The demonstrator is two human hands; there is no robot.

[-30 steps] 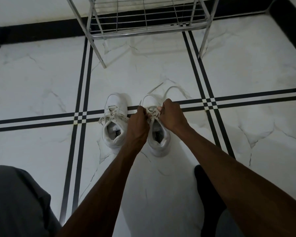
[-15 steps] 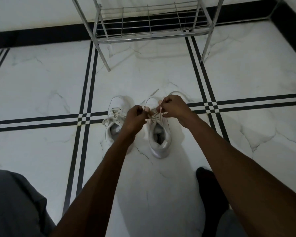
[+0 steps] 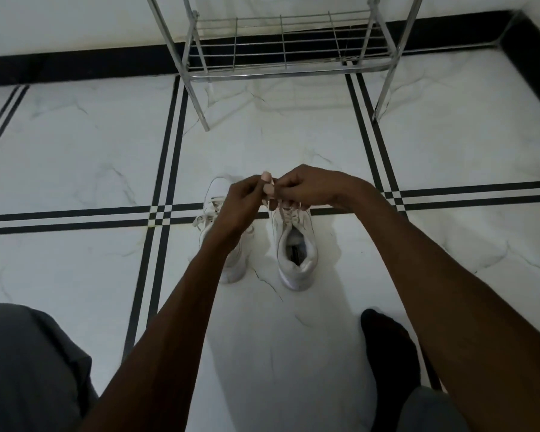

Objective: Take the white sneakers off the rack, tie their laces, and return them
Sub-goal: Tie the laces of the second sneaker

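- White marble floor (image 3: pixel 75 157) with black double stripes fills my feed, and both white sneakers stand on it side by side, toes toward the wall.
- The metal rack (image 3: pixel 281 54) stands beyond them against the wall; the one wire shelf I can see holds nothing (its upper part runs out of frame).
- The right sneaker (image 3: pixel 296 247) shows its open mouth and a dark insole label, heel toward me.
- The left sneaker (image 3: pixel 214 213) is largely covered by my left forearm; I see its toe, some lace loops on its outer side, and part of the heel.
- My left hand (image 3: pixel 247 201) and right hand (image 3: pixel 309 190) meet over the front of the right sneaker, fingers curled and pinching its laces (image 3: pixel 286 210) between them; the strands run down from the fingertips to the eyelets.
- Exactly how the lace ends are crossed inside the fingers I cannot tell.
- Nearer me, a grey trouser knee (image 3: pixel 25 369) sits at lower left, and a black-socked foot (image 3: pixel 387 347) rests on the floor behind the right sneaker.
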